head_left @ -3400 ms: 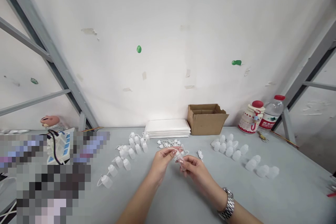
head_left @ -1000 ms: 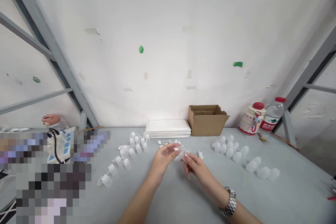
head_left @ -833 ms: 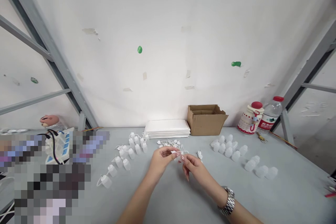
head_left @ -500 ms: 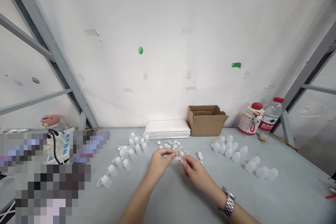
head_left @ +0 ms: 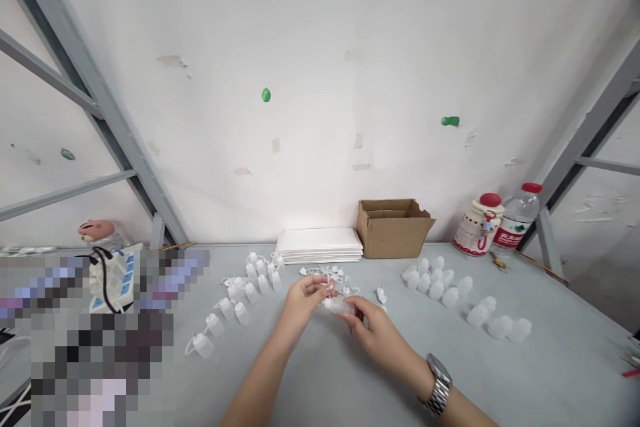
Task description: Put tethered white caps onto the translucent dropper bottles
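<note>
My right hand (head_left: 365,321) is closed around a small translucent plastic bottle (head_left: 342,307), which lies sideways with its neck to the left. A white cap (head_left: 327,303) sits at the bottle's neck. My left hand (head_left: 306,303) pinches the thin white cord (head_left: 329,278) just above that cap. Behind my hands lies a loose pile of white caps with cords (head_left: 345,273). A few more caps (head_left: 381,295) lie right of the pile. To the left stand several capped bottles with cord loops (head_left: 241,313); to the right, several translucent bottles without visible caps (head_left: 436,291).
A stack of flat white boxes (head_left: 320,245) and an open cardboard box (head_left: 395,237) stand against the wall. At the back right are a red-lidded jar (head_left: 477,227), a large water bottle (head_left: 517,217) and keys (head_left: 500,263). A power strip (head_left: 115,279) lies at the left.
The bottle in my right hand has shifted slightly down and shows more clearly, with the white cap at its neck. My left fingers have risen a little and now hold the cord above it.
</note>
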Tool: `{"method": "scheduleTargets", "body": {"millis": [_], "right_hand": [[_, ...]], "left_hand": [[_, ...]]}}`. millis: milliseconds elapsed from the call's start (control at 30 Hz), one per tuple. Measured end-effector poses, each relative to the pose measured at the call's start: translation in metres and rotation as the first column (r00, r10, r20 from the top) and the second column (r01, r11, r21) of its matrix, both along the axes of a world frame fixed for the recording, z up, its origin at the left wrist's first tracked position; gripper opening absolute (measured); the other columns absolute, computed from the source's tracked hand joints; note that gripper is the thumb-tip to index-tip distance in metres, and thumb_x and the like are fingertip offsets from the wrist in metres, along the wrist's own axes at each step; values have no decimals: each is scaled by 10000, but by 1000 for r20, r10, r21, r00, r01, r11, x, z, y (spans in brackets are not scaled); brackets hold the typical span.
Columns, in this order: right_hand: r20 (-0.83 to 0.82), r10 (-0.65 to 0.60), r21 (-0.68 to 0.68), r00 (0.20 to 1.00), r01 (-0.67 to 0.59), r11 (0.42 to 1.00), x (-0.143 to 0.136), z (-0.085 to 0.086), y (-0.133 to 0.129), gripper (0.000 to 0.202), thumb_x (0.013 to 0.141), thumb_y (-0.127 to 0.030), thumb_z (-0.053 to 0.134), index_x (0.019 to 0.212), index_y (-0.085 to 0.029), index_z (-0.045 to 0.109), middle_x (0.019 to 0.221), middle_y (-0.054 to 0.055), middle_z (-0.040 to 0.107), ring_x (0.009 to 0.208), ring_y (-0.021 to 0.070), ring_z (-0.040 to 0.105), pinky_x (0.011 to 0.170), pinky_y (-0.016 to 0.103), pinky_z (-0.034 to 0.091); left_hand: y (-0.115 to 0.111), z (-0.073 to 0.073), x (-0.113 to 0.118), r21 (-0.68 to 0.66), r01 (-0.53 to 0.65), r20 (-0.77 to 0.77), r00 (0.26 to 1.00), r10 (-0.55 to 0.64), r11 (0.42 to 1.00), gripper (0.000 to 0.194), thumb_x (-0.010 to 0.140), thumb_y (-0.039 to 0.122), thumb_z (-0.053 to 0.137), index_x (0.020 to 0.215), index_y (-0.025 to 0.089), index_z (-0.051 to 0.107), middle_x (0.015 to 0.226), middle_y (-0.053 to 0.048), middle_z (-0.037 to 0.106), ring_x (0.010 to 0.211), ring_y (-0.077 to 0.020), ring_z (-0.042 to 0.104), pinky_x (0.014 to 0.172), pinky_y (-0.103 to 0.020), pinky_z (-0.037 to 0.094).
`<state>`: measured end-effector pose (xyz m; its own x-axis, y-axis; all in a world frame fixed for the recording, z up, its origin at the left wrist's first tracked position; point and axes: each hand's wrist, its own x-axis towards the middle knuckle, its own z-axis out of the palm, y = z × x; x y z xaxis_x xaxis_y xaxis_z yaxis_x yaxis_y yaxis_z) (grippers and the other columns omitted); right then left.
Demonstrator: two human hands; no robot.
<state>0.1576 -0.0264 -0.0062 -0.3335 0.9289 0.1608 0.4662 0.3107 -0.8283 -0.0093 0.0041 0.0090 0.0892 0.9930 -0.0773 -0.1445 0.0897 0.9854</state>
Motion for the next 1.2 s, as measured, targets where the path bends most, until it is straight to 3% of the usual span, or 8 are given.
{"method": "scheduleTargets", "body": {"millis": [67, 167, 367, 667, 867, 1033, 1200], "right_hand": [[-39, 28, -52, 999, -30, 998, -1, 2, -1, 224, 870, -353, 437, 835, -179, 574, 650, 8, 575, 620, 164, 508, 599, 270, 386], [-112, 79, -117, 991, -92, 989, -3, 3, -3, 253, 862, -389, 455, 769, -181, 566, 599, -14, 543, 613, 150, 494, 613, 264, 376], [-280, 16, -216, 960, -80, 973, -5, -1, 1, 328, 837, -485, 461, 726, -182, 526, 540, -38, 486, 536, 130, 472, 578, 262, 377], [-335, -75, -191, 939, 11, 981, -4, 2, 5, 384, 808, -549, 459, 745, -178, 536, 546, -40, 463, 512, 124, 463, 541, 256, 374], [-332, -122, -161, 935, 71, 984, -1, 5, 4, 370, 817, -536, 455, 732, -184, 531, 519, -48, 451, 505, 124, 459, 536, 250, 378], [-244, -94, -91, 965, 74, 993, -4, 4, -1, 352, 827, -505, 462, 697, -185, 531, 539, -40, 467, 520, 123, 447, 536, 249, 371], [-193, -124, -32, 973, 120, 992, -7, 2, -2, 344, 837, -480, 455, 700, -178, 548, 573, -33, 484, 538, 122, 448, 535, 244, 370]], "left_hand": [[-1, 4, -2, -42, 34, 130, 991, -28, 999, 322, 619, 284, 739, 905, 151, 675, 810, -53, 722, 790, -181, 655, 779, -275, 459], [-1, 7, -6, -105, 11, 270, 963, 18, 994, 277, 618, 244, 751, 865, 131, 697, 840, -58, 719, 767, -157, 654, 812, -261, 465], [0, 8, -8, -163, 11, 370, 928, 51, 987, 205, 721, 235, 680, 895, 126, 691, 909, -93, 721, 814, -179, 670, 782, -259, 494], [-1, 6, 0, -208, 78, 482, 876, 33, 975, 185, 828, 209, 544, 925, 113, 669, 1005, -113, 701, 928, -187, 651, 818, -259, 491], [-2, 5, 1, -238, 141, 491, 871, -6, 961, 210, 828, 261, 549, 916, 105, 661, 1009, -119, 697, 813, -161, 670, 833, -277, 490], [-4, 3, 6, -332, 173, 519, 854, 27, 927, 261, 795, 359, 586, 815, 108, 653, 1032, -128, 686, 930, -201, 648, 836, -293, 495], [-6, -1, 8, -326, 223, 526, 850, -20, 919, 347, 796, 410, 567, 871, 85, 662, 1012, -136, 691, 958, -212, 639, 866, -297, 484]]}}
